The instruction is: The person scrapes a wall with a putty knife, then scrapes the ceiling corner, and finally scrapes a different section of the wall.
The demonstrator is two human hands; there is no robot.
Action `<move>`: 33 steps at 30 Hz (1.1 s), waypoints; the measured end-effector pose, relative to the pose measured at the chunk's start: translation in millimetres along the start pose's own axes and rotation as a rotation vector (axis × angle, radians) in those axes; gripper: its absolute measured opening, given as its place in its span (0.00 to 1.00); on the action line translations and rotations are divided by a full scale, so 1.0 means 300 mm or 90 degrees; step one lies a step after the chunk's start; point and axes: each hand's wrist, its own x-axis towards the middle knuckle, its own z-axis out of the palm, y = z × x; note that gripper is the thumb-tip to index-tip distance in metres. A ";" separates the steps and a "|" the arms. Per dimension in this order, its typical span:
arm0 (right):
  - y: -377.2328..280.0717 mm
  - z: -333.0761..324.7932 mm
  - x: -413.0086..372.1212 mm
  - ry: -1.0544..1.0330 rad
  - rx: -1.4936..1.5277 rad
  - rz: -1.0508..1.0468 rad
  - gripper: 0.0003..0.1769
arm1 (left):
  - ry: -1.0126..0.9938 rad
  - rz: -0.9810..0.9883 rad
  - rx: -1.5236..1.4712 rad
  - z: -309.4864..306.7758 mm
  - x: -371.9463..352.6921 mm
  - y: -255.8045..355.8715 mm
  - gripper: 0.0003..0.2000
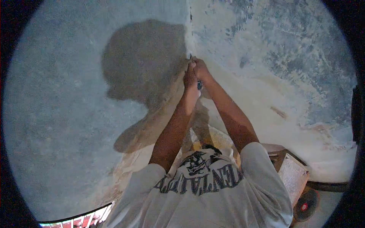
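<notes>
Both arms reach up and forward to the corner where two walls meet. My left hand (pixel 189 76) is closed, pressed against my right hand (pixel 200 68), which is also closed and sits slightly higher. Between them they clasp a slim tool with a dark handle (pixel 199 85); the handle's end sticks out below the hands and a thin dark tip pokes out above the fingers. That tip is right at the corner seam (pixel 189 38). The fingers hide most of the tool, so I cannot tell its kind.
The left wall (pixel 57 114) is blue-grey and carries a large head-and-arm shadow. The right wall (pixel 273 49) is patchy, with pale plaster lower down. A speaker-like box (pixel 294 176) and a dark round disc with a red centre (pixel 305 206) are at lower right.
</notes>
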 end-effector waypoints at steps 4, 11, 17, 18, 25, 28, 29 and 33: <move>0.062 0.068 0.042 0.141 0.001 -0.108 0.24 | -0.041 -0.006 -0.011 -0.035 0.125 -0.026 0.27; 0.068 0.073 0.029 0.115 0.070 -0.052 0.23 | -0.008 -0.054 -0.045 -0.030 0.085 -0.025 0.29; 0.056 0.044 0.029 0.051 0.065 -0.021 0.23 | -0.008 -0.044 -0.048 -0.027 0.104 -0.039 0.31; 0.031 0.024 0.017 0.044 0.077 -0.005 0.23 | -0.005 -0.046 -0.042 -0.018 0.096 -0.030 0.31; 0.120 0.076 0.052 0.043 0.112 -0.026 0.23 | 0.002 -0.038 0.010 -0.035 0.048 -0.025 0.31; 0.155 0.099 0.084 0.060 0.189 -0.039 0.24 | 0.019 -0.003 -0.037 -0.022 0.104 -0.057 0.29; 0.205 0.163 0.112 0.071 0.221 0.005 0.22 | 0.043 0.016 -0.018 -0.031 0.110 -0.070 0.28; 0.117 0.153 -0.009 0.105 0.388 -0.035 0.22 | -0.022 -0.068 0.101 -0.087 -0.028 -0.022 0.24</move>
